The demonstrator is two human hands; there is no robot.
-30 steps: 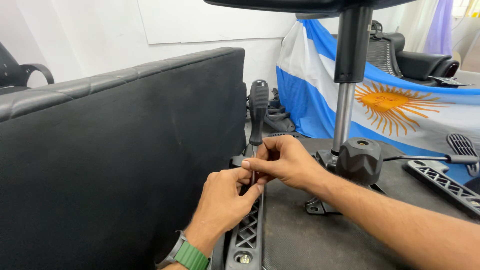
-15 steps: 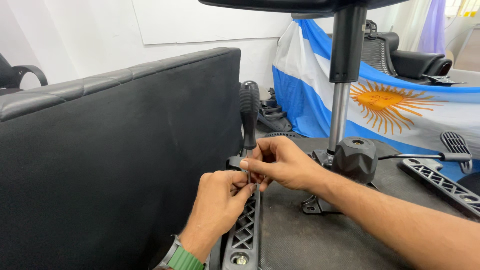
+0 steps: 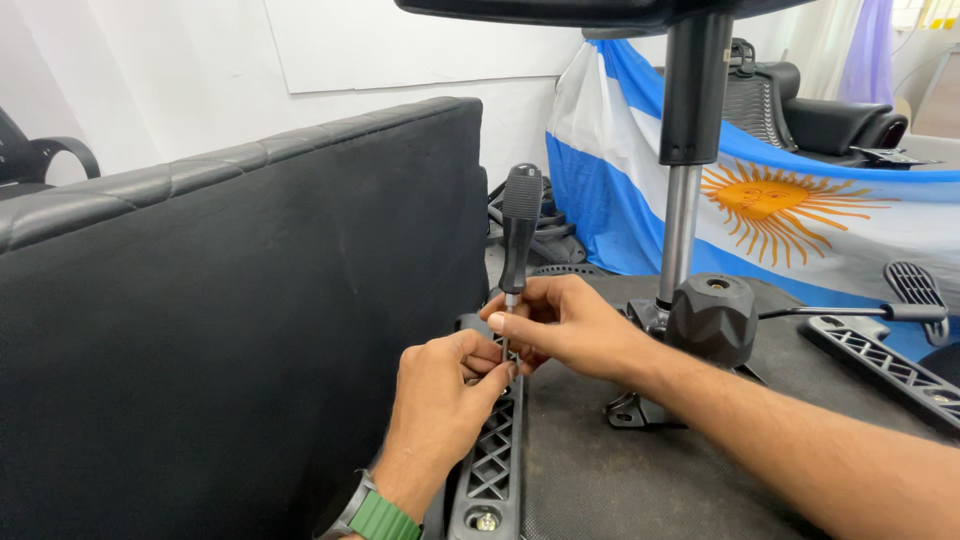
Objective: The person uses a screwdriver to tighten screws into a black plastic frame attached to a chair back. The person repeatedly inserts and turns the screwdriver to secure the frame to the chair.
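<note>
head view: black workbench (image 3: 640, 490), flag (image 3: 800, 200) draped behind.

— What is the screwdriver (image 3: 520, 232) made of?
— Its grip looks like matt black plastic with a ribbed surface, and the thin shank below is bare, shiny metal.
— And the latticed bracket (image 3: 492, 455) under the left hand (image 3: 440, 405)?
— Matt black moulded plastic, with a bright metal screw head near its lower end.
— The big slab (image 3: 230, 320) beside it?
— Black cloth, soft and matt on the face; the top edge looks like smooth, faintly glossy leatherette.
— The column (image 3: 682, 235)?
— Polished metal below a matt black sleeve. The flag (image 3: 800, 210) is sheeny cloth.
</note>
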